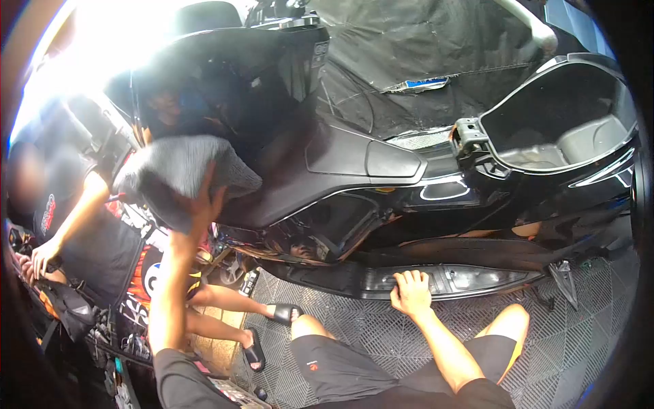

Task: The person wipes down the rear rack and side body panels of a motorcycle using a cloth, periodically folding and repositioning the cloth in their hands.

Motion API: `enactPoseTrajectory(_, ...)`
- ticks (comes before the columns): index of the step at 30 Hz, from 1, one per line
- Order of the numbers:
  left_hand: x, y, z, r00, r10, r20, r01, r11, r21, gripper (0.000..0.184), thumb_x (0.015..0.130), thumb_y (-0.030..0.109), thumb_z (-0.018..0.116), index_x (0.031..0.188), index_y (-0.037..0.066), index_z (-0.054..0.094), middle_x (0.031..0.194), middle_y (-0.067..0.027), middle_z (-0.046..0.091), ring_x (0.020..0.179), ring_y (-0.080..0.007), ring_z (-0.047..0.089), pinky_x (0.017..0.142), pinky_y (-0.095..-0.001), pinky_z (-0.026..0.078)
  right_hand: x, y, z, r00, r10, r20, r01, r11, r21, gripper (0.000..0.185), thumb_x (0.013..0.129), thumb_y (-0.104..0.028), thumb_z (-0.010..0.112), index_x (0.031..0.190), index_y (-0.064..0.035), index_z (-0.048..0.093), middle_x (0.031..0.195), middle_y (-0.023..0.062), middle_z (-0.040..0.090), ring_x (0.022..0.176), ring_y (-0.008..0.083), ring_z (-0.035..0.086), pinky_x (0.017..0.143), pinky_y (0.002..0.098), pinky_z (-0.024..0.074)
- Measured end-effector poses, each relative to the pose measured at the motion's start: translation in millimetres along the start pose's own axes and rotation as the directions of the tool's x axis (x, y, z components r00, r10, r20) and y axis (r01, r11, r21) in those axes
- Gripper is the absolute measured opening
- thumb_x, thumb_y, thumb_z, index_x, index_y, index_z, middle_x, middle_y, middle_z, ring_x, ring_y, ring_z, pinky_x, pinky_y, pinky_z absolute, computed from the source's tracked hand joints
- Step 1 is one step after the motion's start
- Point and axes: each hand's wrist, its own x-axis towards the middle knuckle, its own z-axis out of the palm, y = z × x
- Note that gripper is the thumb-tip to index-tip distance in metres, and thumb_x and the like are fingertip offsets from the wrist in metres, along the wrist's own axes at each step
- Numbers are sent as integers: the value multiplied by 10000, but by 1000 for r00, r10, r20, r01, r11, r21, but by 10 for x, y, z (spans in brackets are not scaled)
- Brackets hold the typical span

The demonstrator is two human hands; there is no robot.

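A grey cloth (187,165) is draped over my left hand (204,210), which is closed on it at the front of a black scooter (354,153). The cloth hides part of the scooter's front panel and some of my fingers. My right hand (412,293) rests on the scooter's footboard (463,278), fingers laid over its outer edge and holding nothing. The storage compartment (555,129) under the seat position stands uncovered at the right.
Another person (51,198) is at the left beside a cluttered workbench (116,347); their sandalled feet (283,312) are near my knee. A black cover (409,41) hangs behind the scooter. The side stand (564,283) touches the grey tiled floor (531,341). Strong glare fills the upper left.
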Motion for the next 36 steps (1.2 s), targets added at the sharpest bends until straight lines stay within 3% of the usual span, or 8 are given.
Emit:
enactPoseTrajectory(1, 87, -35, -41, 994, -19, 103, 17, 1000, 17, 675, 875, 376, 756, 1490, 203, 540, 1314, -233, 638, 1238, -492, 584, 1117, -692, 315, 13, -10, -7, 1000, 1, 2, -1, 1000, -7, 383, 742, -221, 682, 1101, -87, 663, 945, 95, 589, 950, 299, 573, 881, 492, 445)
enactPoseTrajectory(4, 827, 395, -961, 853, 268, -448, -306, 952, -13, 684, 868, 253, 743, 1518, 215, 533, 1518, -189, 464, 1462, -439, 335, 1192, -594, 292, 12, -5, 16, 1000, 10, -1, -10, 1000, -15, 374, 760, -222, 673, 1110, -93, 655, 944, 96, 583, 948, 296, 569, 875, 487, 450)
enactPoseTrajectory(11, 1401, 1512, -889, 863, 446, -237, -383, 883, 270, 532, 964, 291, 648, 1477, 177, 563, 1554, -136, 479, 1477, -402, 377, 1184, -545, 333, -42, 55, 7, 1000, -6, 12, 7, 1000, -17, 383, 760, -236, 682, 1111, -86, 656, 963, 95, 579, 956, 291, 563, 878, 485, 448)
enactPoseTrajectory(15, 1071, 1326, -823, 927, 374, 19, -374, 927, 20, 591, 978, 165, 593, 1553, 181, 461, 1569, -173, 455, 1478, -361, 402, 1219, -496, 315, -60, 103, 25, 999, -20, 45, 20, 1000, 11, 395, 743, -261, 679, 1097, -88, 672, 961, 107, 587, 963, 305, 563, 900, 492, 442)
enactPoseTrajectory(25, 1995, 1423, -145, 744, 553, -374, -609, 793, -39, 492, 960, 153, 604, 1442, 67, 549, 1519, -205, 476, 1460, -420, 378, 1177, -514, 359, -25, 88, 3, 988, 61, 142, -68, 997, 38, 409, 761, -255, 669, 1124, -66, 656, 994, 115, 610, 1000, 317, 563, 913, 504, 427)
enactPoseTrajectory(28, 1855, 1852, -857, 954, 283, -97, -299, 907, -296, 481, 997, 241, 572, 1457, 105, 542, 1431, -210, 559, 1363, -369, 502, 1135, -484, 401, -27, 87, 25, 988, 41, 149, -44, 999, 18, 432, 764, -252, 665, 1144, -46, 663, 1030, 131, 637, 1024, 326, 567, 917, 507, 429)
enactPoseTrajectory(33, 1520, 1293, -1741, 953, 296, 60, -302, 931, 205, 547, 935, 330, 699, 1453, 207, 572, 1426, -184, 566, 1282, -403, 545, 1077, -472, 449, 3, 46, -18, 981, 94, 173, -90, 995, -31, 425, 782, -283, 664, 1144, -60, 642, 1047, 136, 610, 1043, 323, 550, 953, 507, 413)
enactPoseTrajectory(36, 1359, 647, -1901, 927, 269, -260, -262, 963, 63, 604, 923, 330, 725, 1493, 245, 545, 1469, -181, 542, 1364, -427, 479, 1124, -485, 416, 8, 31, -16, 976, 126, 176, -123, 992, -26, 459, 768, -277, 671, 1157, -38, 628, 1056, 152, 598, 1066, 346, 535, 959, 518, 406)
